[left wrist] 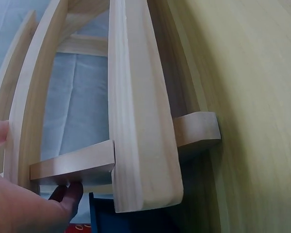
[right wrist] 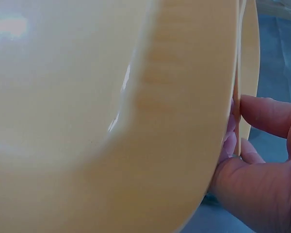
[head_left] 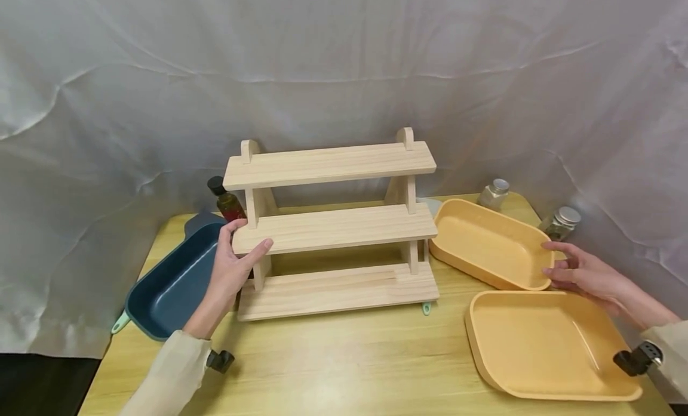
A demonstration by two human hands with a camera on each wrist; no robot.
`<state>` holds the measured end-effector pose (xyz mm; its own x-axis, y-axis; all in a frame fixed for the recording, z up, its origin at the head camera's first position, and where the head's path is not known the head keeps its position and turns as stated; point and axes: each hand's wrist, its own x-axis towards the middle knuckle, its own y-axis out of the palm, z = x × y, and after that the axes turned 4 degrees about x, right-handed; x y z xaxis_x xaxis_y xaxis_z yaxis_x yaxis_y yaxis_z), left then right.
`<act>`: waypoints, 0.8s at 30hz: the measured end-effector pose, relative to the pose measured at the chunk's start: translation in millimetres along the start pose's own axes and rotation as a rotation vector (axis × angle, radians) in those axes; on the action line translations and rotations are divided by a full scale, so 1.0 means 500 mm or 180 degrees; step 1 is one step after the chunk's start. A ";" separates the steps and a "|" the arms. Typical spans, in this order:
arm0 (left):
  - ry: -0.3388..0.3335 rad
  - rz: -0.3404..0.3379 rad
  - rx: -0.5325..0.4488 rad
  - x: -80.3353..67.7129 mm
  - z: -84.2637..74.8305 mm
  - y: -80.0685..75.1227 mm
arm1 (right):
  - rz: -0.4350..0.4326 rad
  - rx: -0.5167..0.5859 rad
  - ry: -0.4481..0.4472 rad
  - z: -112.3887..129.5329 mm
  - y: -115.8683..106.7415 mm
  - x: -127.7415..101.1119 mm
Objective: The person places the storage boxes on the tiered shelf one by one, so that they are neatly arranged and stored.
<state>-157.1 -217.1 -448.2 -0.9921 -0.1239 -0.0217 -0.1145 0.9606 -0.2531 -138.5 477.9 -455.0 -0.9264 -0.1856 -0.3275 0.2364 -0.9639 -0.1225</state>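
A pale wooden three-tier shelf stand is upright at the middle of the table. My left hand grips the left end of its middle board, thumb on top. In the left wrist view, fingers of the left hand reach by the side support. To the right, my right hand pinches the right end of a yellow rectangular tray. A second yellow tray lies in front of it, close below that hand. The right wrist view shows the right hand beyond this nearer tray's wall.
A dark blue dish lies left of the stand, a light green handle poking out beside it. Behind it stands a dark-capped bottle. Two silver-lidded jars are at the back right. A green tip shows under the lowest board.
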 end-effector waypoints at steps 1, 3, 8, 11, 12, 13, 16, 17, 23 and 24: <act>0.0001 0.0000 -0.0005 0.001 0.000 0.001 | 0.0015 0.0081 0.0004 0.001 -0.002 -0.001; 0.0001 -0.0004 -0.0005 0.002 0.001 0.002 | -0.0003 0.0240 0.0021 0.004 -0.006 -0.002; -0.0004 0.0000 0.0030 0.004 0.001 0.003 | 0.0169 0.0693 -0.0087 0.010 -0.016 -0.007; 0.0015 0.0013 0.0047 0.005 0.001 0.004 | 0.0293 0.0916 -0.0230 0.014 -0.020 -0.012; 0.0020 0.0012 0.0047 0.006 0.001 0.003 | 0.0306 0.1007 -0.0287 0.015 -0.020 -0.013; 0.0027 0.0008 0.0053 0.006 0.001 0.003 | 0.0312 0.1071 -0.0357 0.016 -0.020 -0.014; 0.0024 -0.0005 0.0076 0.004 0.002 0.001 | 0.0325 0.1228 -0.0531 0.019 -0.015 -0.018; 0.0017 -0.0009 0.0089 0.002 0.003 0.001 | 0.0299 0.1246 -0.0570 0.020 -0.013 -0.020; 0.0062 0.0001 0.0042 -0.003 0.007 -0.001 | -0.0028 0.1049 -0.0605 0.028 0.000 -0.036; 0.0079 0.0003 0.0034 -0.002 0.008 -0.001 | -0.0075 0.1011 -0.0605 0.031 0.001 -0.039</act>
<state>-155.8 -218.2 -451.8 -0.9932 -0.1167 0.0021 -0.1131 0.9580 -0.2635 -124.8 478.3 -434.2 -0.9755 -0.1660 -0.1447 0.1392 -0.9740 0.1786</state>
